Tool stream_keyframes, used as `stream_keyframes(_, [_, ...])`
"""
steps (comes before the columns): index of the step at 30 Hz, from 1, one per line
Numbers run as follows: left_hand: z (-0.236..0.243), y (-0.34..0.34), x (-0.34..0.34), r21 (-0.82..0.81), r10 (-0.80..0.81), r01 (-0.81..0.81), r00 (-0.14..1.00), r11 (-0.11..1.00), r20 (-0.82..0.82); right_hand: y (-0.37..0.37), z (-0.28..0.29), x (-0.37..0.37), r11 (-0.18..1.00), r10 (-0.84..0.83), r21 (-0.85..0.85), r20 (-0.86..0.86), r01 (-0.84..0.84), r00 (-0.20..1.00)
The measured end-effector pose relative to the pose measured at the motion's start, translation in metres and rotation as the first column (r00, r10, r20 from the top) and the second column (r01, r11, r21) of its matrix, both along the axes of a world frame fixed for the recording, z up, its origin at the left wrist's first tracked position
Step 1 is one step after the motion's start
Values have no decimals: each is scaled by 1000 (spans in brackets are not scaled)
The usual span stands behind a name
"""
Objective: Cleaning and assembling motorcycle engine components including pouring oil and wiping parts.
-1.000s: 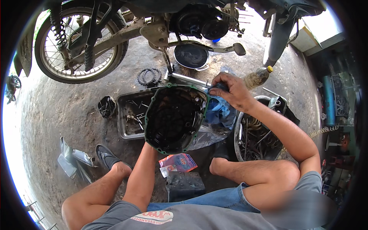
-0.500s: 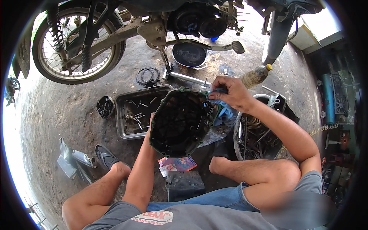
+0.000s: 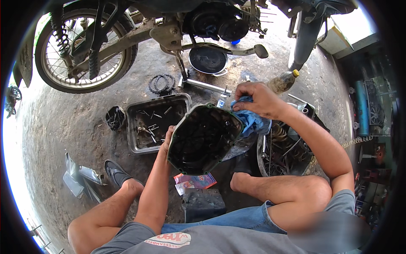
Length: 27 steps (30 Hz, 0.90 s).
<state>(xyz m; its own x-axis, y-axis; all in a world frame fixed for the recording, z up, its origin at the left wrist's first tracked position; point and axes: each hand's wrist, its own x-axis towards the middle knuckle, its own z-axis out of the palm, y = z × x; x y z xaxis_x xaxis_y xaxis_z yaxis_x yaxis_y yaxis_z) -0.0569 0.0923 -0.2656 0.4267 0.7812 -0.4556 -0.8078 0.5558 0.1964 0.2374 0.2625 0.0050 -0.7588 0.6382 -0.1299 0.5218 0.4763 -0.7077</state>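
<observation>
My left hand (image 3: pixel 168 139) grips the left edge of a dark engine cover (image 3: pixel 198 142), its hollow inside turned up toward me and a green gasket line along its rim. Most of that hand's fingers are hidden behind the cover. At the cover's upper right corner my right hand (image 3: pixel 258 99) pinches a crumpled blue cloth (image 3: pixel 252 120), which hangs down beside the rim. The cloth touches or lies very close to the edge; I cannot tell which.
A metal tray (image 3: pixel 139 148) with several bolts lies beyond my left hand. A tub of parts (image 3: pixel 279 165) stands right, near a bottle with a yellow cap (image 3: pixel 282 82). Ahead is a motorcycle (image 3: pixel 169 34), with a round pan (image 3: pixel 208 61) beneath. A colourful packet (image 3: pixel 196 181) lies below the cover.
The engine cover has tilted and shifted slightly down and right. My right hand, with the blue cloth, has moved a little along the rim, and more of the cloth shows.
</observation>
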Motion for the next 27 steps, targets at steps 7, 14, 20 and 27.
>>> stream_keyframes(7, [0,-4,9,42,-32,35,997,999,-69,-16,-17,-17,989,40,138,36,-45,999])
stream_keyframes(14, [-14,-2,5,25,-38,40,997,999,-70,-15,-9,-9,993,-41,-109,116,54,992])
stream_keyframes(20, [-11,-2,7,45,-97,101,992,994,-82,-19,-13,-11,989,-82,-124,30,85,996])
stream_keyframes(27, [-6,-3,3,-6,-24,24,998,1000,-61,-9,-17,15,978,-63,-199,33,68,997])
